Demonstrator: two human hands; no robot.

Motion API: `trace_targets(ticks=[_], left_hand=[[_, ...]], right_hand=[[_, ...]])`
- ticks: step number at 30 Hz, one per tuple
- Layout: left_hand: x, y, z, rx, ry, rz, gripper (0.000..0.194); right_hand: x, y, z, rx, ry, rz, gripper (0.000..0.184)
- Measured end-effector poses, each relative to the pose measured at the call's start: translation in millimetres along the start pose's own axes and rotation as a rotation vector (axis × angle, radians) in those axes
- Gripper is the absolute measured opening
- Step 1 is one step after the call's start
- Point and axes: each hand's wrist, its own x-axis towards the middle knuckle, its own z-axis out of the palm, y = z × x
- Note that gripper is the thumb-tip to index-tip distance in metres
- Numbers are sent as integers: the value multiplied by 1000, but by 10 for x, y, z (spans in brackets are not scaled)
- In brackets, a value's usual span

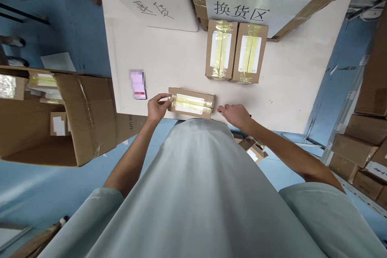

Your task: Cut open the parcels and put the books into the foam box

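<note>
A small taped cardboard box [191, 103] lies near the table's front edge, with a white label under yellowish clear tape. My left hand [158, 108] grips its left end between thumb and fingers. Closed around a box cutter [218, 110], my right hand [237, 116] is at the box's right end. Only a red bit and the thin blade of the cutter show; the blade meets the end of the tape, and I cannot tell how deep it sits. Two similar taped boxes, a left one [221, 50] and a right one [249, 53], stand side by side farther back.
A phone [139, 84] lies left on the white table [163, 56]. At the back are a white foam bin [151, 6] and a large open carton [256, 8]. Another open carton [87, 117] holding parcels stands left of the table. Stacked boxes [355, 149] fill the right side.
</note>
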Motion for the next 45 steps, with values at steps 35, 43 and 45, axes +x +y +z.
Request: trace_targets(ticks=[35, 43, 45], left_hand=[[-200, -89, -902, 77, -280, 520, 53], [-126, -314, -841, -97, -355, 464, 55], [-4, -295, -909, -92, -358, 429, 53]], right_hand=[[627, -1897, 118, 1390, 792, 687, 77], [506, -2127, -76, 1045, 819, 791, 55], [498, -2216, -100, 972, 798, 781, 48]])
